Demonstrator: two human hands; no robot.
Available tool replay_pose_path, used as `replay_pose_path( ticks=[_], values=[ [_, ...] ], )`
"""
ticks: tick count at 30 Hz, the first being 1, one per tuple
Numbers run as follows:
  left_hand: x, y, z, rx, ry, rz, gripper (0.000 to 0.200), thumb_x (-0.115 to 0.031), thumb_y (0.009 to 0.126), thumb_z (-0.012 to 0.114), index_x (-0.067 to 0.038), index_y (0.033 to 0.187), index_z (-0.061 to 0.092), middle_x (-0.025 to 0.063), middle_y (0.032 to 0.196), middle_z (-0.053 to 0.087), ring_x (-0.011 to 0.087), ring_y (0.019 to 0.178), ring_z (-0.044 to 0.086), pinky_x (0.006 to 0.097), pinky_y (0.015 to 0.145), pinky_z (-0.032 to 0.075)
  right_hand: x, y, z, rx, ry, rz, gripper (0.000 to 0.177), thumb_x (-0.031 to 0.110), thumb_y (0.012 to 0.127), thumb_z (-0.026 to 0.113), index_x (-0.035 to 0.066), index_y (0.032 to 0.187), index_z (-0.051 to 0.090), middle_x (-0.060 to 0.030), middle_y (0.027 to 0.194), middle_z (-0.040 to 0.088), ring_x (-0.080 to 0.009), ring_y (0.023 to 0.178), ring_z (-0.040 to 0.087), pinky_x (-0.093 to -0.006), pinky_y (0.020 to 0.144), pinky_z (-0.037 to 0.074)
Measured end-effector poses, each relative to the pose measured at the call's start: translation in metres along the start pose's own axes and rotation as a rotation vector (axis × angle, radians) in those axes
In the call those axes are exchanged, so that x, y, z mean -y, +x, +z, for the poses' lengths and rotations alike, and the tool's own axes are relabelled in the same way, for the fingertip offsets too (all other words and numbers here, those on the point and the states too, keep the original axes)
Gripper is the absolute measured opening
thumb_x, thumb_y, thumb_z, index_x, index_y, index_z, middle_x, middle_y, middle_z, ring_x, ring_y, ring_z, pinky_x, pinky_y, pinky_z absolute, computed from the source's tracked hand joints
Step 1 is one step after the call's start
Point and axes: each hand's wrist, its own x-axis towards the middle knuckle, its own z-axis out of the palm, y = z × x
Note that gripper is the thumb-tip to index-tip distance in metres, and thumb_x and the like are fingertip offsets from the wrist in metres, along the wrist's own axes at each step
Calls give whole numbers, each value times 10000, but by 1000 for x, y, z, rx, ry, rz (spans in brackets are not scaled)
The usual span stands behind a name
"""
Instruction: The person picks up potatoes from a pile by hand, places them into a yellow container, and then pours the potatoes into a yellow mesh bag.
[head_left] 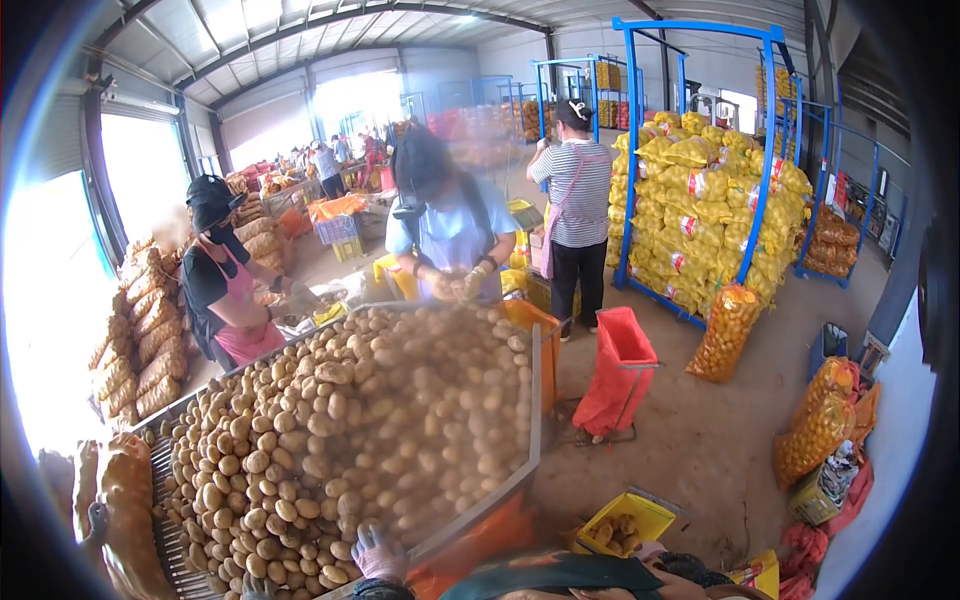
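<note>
My left hand [380, 553], in a pale glove with a dark sleeve, rests at the near edge of a large heap of potatoes [290, 430]. Its fingers are spread and touch the potatoes. At the bottom right, my right hand [650, 550] is partly visible beside a yellow basket [655, 517] with a few potatoes inside. Its fingers are too hidden to show whether they grip the rim. Metal walls [535, 430] border the heap, and a slatted grate [170, 520] shows at its left.
Grey-gloved hands of someone else [257, 587] are at the lower left. Two co-workers [225, 270] [450, 225] stand across the heap; another [580, 190] stands behind. A red bag on a stand [615, 375], filled orange sacks [725, 335] and a blue rack [627, 150] are right.
</note>
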Motion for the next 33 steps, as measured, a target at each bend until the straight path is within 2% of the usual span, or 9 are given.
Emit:
replay_pose_path(
  ticks=[4, 7, 12, 15, 19, 20, 22, 27, 33],
  values=[
    [-1, 0, -3, 51, -15, -23, 764, -372, 785, 656, -33, 1431, 430, 234, 1516, 336, 387, 1357, 351, 480, 1145, 242, 17, -22, -5, 22, 34, -16, 470, 460, 955, 567, 115, 1272, 600, -96, 1273, 629, -282, 1124, 594, -337, 955, 463],
    [-2, 0, -2, 52, 14, -35, 764, -363, 786, 660, -38, 1437, 426, 228, 1518, 335, 393, 1337, 368, 475, 1137, 263, 41, -50, -17, 77, -133, -13, 443, 433, 950, 565, 131, 1273, 602, -98, 1266, 632, -298, 1116, 598, -349, 931, 476],
    [-3, -3, 2, -48, 35, -9, 694, -335, 782, 649, -58, 1391, 466, 229, 1466, 394, 426, 1243, 428, 488, 1082, 330, 4, -6, 12, -64, -237, 59, 348, 366, 960, 538, 138, 1189, 664, -124, 1193, 674, -312, 1091, 629, -373, 895, 502],
    [2, -4, 7, -51, 37, 4, 690, -332, 780, 651, -54, 1387, 475, 236, 1474, 388, 427, 1240, 434, 486, 1078, 339, -23, 22, 31, -83, -350, -17, 341, 356, 942, 565, 134, 1177, 672, -106, 1188, 678, -291, 1096, 633, -366, 904, 508],
    [1, -1, 5, -9, -1, -5, 695, -349, 784, 645, -52, 1391, 482, 242, 1487, 380, 434, 1241, 437, 486, 1075, 342, -45, 26, 46, -194, -230, -78, 391, 342, 878, 565, 92, 1154, 685, -190, 1196, 663, -351, 1125, 617, -423, 942, 497],
    [8, 0, 16, -68, 32, 34, 712, -370, 794, 638, -52, 1409, 473, 260, 1465, 405, 443, 1203, 475, 499, 1034, 383, -55, 39, 49, -206, -257, -102, 390, 336, 875, 572, 89, 1155, 684, -189, 1196, 663, -353, 1124, 617, -423, 946, 496],
    [-7, -2, -8, -10, 35, 46, 647, -395, 864, 594, -74, 1412, 471, 235, 1452, 437, 422, 1219, 500, 515, 1003, 412, -53, 42, 61, -237, -239, -108, 390, 328, 875, 581, 81, 1161, 680, -189, 1198, 662, -355, 1124, 615, -424, 952, 493],
    [-10, -5, -8, -60, 62, 133, 638, -420, 904, 557, -86, 1436, 453, 213, 1457, 450, 416, 1203, 532, 514, 984, 436, 18, -39, 11, -263, 33, 128, 395, 336, 896, 588, 64, 1170, 671, -187, 1220, 651, -349, 1142, 604, -420, 966, 483],
    [-18, -6, -19, -39, 62, 137, 616, -406, 901, 572, -89, 1419, 472, 208, 1430, 470, 418, 1180, 547, 524, 962, 453, 30, -55, 3, -293, -37, 89, 380, 351, 950, 516, 58, 1132, 677, -193, 1183, 654, -348, 1103, 608, -430, 935, 484]
  ],
)
